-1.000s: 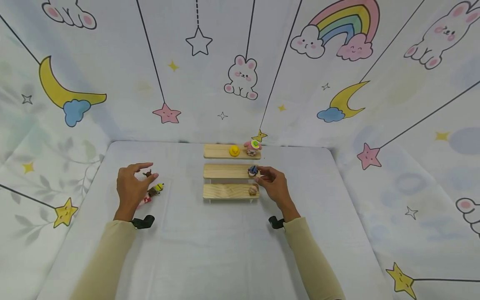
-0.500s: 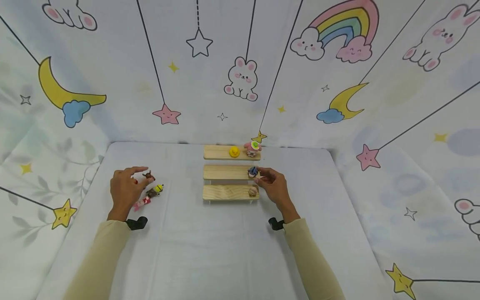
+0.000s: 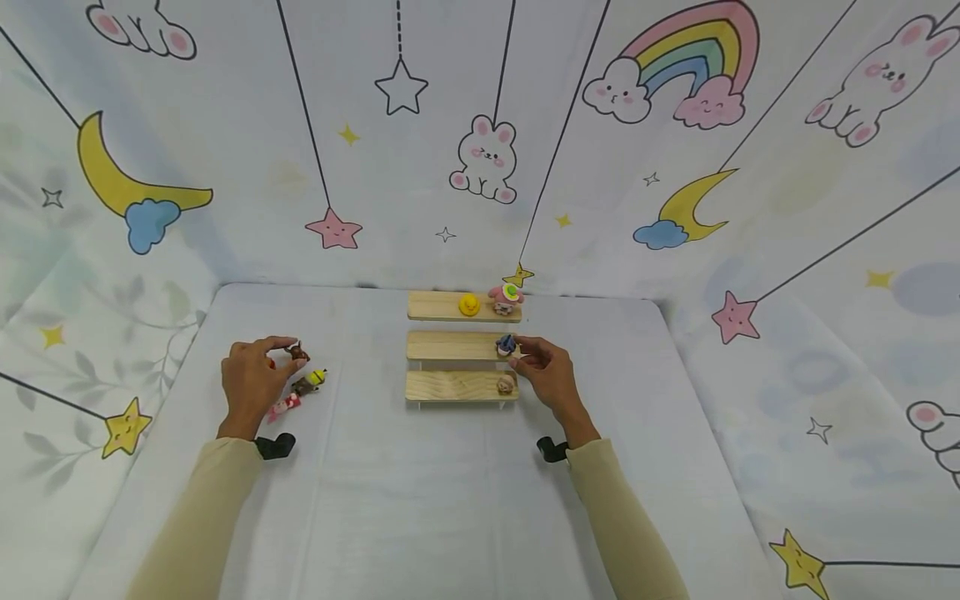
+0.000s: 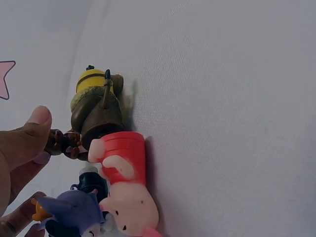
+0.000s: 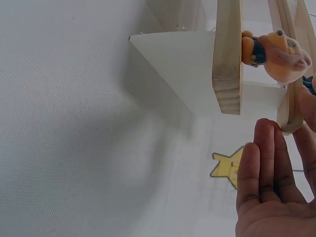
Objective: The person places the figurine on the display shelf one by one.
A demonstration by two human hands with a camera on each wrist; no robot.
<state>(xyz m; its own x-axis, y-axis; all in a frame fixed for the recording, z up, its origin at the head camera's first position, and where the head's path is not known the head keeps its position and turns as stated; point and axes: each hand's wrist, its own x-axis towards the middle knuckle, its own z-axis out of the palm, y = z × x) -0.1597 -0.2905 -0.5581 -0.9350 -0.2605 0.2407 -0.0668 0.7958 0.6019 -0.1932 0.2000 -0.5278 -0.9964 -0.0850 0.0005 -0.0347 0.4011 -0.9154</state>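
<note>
My left hand (image 3: 251,379) pinches a small brown figurine (image 3: 297,352) between thumb and index finger at the left of the table. Close by lie a yellow-headed figurine in a brown coat (image 4: 98,111) and a pink pig figurine in red (image 4: 126,165). A purple-blue figurine (image 4: 74,210), mostly hidden from the head view, is under the other fingers. On the right, my right hand (image 3: 551,371) holds a blue figurine (image 3: 506,343) at the right end of the middle board of a wooden three-tier shelf (image 3: 446,345). In the right wrist view that figurine is largely cut off.
A tan figurine (image 3: 506,383) stands on the shelf's lowest board, just beneath my right hand. The top board carries a yellow duck (image 3: 468,304) and a pink figurine (image 3: 505,298). Behind the white table (image 3: 405,500) rises a printed cloth backdrop (image 3: 420,183).
The left hand has shifted slightly left, and its thumb and index finger have drawn together on the brown figurine. The right hand stays at the blue figurine.
</note>
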